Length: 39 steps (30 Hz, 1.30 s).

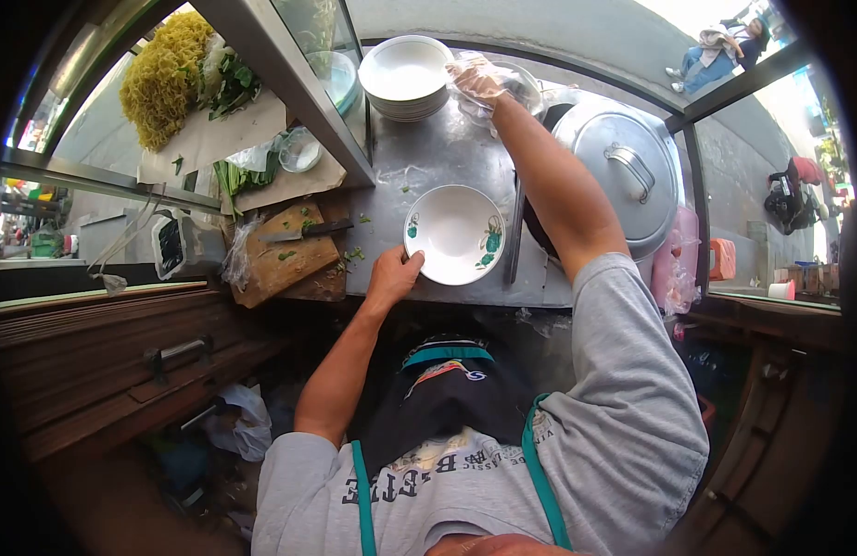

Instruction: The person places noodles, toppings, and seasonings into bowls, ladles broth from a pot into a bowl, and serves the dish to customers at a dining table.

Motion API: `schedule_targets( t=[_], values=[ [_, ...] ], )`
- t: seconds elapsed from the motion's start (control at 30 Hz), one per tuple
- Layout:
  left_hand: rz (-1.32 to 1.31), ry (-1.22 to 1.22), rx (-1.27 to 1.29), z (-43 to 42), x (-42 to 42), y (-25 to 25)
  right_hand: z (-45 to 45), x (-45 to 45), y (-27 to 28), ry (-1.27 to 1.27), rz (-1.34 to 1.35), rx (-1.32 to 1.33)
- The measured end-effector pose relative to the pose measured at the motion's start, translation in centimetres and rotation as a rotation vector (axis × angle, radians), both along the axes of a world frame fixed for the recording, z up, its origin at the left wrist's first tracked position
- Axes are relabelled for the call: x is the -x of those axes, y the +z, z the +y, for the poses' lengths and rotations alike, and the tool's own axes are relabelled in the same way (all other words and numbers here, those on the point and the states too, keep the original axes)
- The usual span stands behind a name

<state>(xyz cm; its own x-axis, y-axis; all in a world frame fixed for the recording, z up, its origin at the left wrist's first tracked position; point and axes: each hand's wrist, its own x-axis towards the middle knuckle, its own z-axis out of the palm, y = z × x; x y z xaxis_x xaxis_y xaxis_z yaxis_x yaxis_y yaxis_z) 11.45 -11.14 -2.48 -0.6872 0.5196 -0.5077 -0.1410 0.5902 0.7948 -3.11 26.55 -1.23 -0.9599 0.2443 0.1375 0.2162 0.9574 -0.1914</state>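
Note:
My left hand (398,276) grips the near-left rim of a white bowl (454,233) with green patterns inside, its thumb over the edge. The bowl is over the metal counter (410,157), with nothing in it. My right hand (477,80), in a clear plastic glove, is stretched to the far side of the counter. It is between a stack of white bowls (405,69) and a round container (523,85) that it partly covers. The glove's folds hide how its fingers are set and whether they hold anything.
A large lidded metal pot (623,176) stands right. Left are a wooden cutting board (285,255) with a knife (310,231), leafy greens (232,181) and a small clear bowl (300,150). Yellow noodles (167,79) lie behind a frame post (289,88). A person (725,51) sits outside.

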Motion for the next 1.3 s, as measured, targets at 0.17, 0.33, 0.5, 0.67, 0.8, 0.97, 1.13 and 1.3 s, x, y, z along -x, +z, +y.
schedule_targets(
  t=[0.17, 0.33, 0.5, 0.67, 0.8, 0.97, 1.13, 1.3],
  values=[
    [0.334, -0.138, 0.168, 0.2, 0.6, 1.2, -2.2, -11.2, 0.6, 0.095, 0.160, 0.622],
    [0.114, -0.105, 0.094, 1.2, 1.7, 3.4, -6.5, -19.2, 0.7, -0.090, -0.217, 0.385],
    [0.097, 0.013, -0.203, -1.2, 1.9, 6.9, -6.0, -20.1, -4.8, 0.154, -0.242, 0.265],
    [0.330, 0.304, -0.296, -9.7, -1.9, 7.6, -7.9, -18.9, -2.4, 0.373, -0.360, -0.184],
    [0.206, 0.623, -0.291, -12.7, -6.3, 2.5, -5.7, -16.4, -5.9, 0.548, -0.020, -0.200],
    [0.170, 0.734, -0.302, -10.8, -8.4, -1.1, -3.3, -15.2, -5.3, 0.317, -0.285, -0.285],
    [0.095, 0.761, -0.375, -8.3, -8.0, -2.3, -5.9, -17.3, 2.5, -0.198, -0.069, 0.395],
    [-0.064, 0.696, -0.389, -9.6, -6.9, 0.3, -9.2, -21.3, 7.1, 0.174, 0.229, 0.406]
  ],
)
